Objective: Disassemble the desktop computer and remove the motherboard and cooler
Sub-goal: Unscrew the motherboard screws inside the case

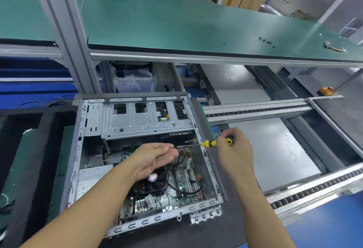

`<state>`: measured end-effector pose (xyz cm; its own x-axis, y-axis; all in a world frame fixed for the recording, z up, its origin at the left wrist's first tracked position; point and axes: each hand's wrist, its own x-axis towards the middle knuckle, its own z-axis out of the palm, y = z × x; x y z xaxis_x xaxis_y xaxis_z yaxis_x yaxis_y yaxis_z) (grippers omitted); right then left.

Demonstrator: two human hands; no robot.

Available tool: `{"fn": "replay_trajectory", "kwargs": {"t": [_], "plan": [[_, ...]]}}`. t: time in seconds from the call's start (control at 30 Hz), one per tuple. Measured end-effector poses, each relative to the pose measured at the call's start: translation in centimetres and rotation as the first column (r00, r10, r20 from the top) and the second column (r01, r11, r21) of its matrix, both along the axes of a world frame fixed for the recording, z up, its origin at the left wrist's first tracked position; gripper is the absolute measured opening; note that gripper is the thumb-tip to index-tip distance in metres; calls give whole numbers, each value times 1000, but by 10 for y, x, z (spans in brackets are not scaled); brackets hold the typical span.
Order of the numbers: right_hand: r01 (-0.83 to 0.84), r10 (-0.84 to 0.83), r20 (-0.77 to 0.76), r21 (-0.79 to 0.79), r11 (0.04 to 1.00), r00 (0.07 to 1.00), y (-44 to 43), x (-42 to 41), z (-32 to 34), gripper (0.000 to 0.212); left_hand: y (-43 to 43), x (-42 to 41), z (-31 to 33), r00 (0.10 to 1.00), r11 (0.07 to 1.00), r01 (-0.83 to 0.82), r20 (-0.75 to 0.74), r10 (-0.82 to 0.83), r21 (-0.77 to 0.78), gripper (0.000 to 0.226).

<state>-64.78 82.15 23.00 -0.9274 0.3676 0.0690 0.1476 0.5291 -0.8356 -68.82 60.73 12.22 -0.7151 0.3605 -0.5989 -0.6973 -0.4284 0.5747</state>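
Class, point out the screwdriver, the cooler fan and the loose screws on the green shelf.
screwdriver (209, 143): head view, yellow handle near the shaft.
cooler fan (155, 183): head view, black blades below the hub.
loose screws (268, 42): head view, one screw in the cluster.

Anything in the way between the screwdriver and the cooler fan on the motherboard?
Yes. The open left hand hangs over the black square cooler fan, between it and the yellow-and-black screwdriver gripped by the right hand. A black cable also loops beside the fan.

Matt grey metal case (94, 122); glossy yellow-black plastic screwdriver handle (211, 143).
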Motion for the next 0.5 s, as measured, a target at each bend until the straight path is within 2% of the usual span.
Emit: {"fn": "replay_trajectory", "kwargs": {"t": [0.1, 0.23, 0.3, 0.37, 0.43, 0.5], "plan": [[-122, 125, 54, -55, 991, 991, -17, -9, 2, 9, -24, 9, 11, 997, 998, -66, -36, 66, 6, 28], [-230, 284, 120, -335, 914, 951, -55, -19, 1, 11, -62, 29, 31, 971, 972, -227, -66, 232, 65, 27], [-268, 372, 114, -510, 818, 921, -80, -22, 2, 8, -86, 44, 41, 939, 937, -326, -70, 336, 125, 29], [-272, 465, 103, -692, 668, 879, -108, -21, 3, 7, -113, 63, 50, 900, 898, -411, -84, 427, 154, 29], [-265, 543, 95, -795, 546, 834, -137, -16, 3, 7, -144, 82, 55, 858, 863, -486, -110, 501, 140, 29], [-277, 627, 91, -841, 464, 774, -167, -8, 2, 5, -178, 100, 57, 800, 810, -576, -128, 586, 106, 29]]}}
